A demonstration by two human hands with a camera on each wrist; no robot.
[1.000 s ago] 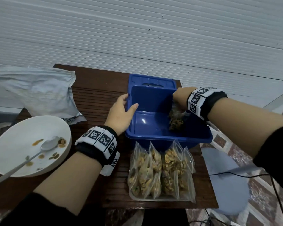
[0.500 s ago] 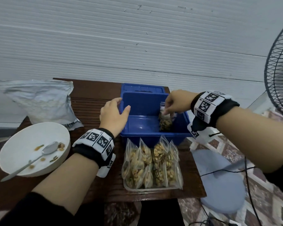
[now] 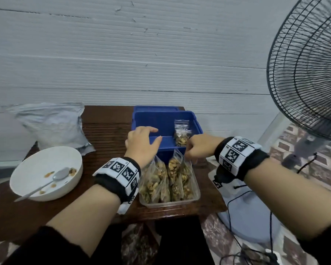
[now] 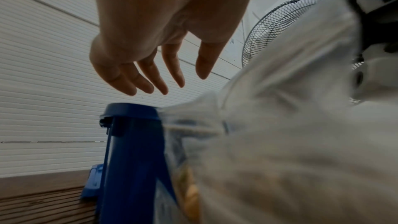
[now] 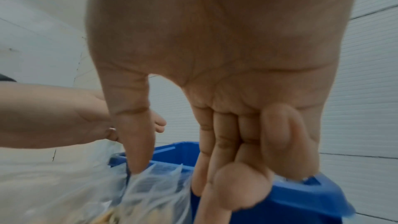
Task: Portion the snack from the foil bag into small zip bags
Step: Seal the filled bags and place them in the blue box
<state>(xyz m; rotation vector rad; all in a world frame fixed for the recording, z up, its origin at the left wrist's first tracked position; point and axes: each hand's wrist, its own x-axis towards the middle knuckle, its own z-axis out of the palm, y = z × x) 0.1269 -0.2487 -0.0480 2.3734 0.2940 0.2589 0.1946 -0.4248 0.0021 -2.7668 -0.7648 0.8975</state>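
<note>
The crumpled foil bag (image 3: 52,127) lies at the back left of the table. A blue bin (image 3: 161,119) holds one filled zip bag (image 3: 182,134) upright against its right wall. In front of it, a clear tray (image 3: 196,196) carries several filled zip bags (image 3: 161,180). My left hand (image 3: 141,144) hovers over the bin's near-left rim (image 4: 129,110) with relaxed fingers (image 4: 150,84), holding nothing. My right hand (image 3: 197,148) is at the tray, its thumb (image 5: 137,159) and fingers closing on the top of one bag (image 5: 155,190).
A white bowl (image 3: 33,169) with a spoon (image 3: 59,175) and a few snack crumbs sits at the left. A standing fan (image 3: 310,73) rises close on the right, its base (image 3: 252,217) and cables on the floor beside the table's right edge.
My right hand left a filled bag standing in the blue bin and drew back to the bags in the tray. My left hand came off the bin's rim. The head view tilted upward.
</note>
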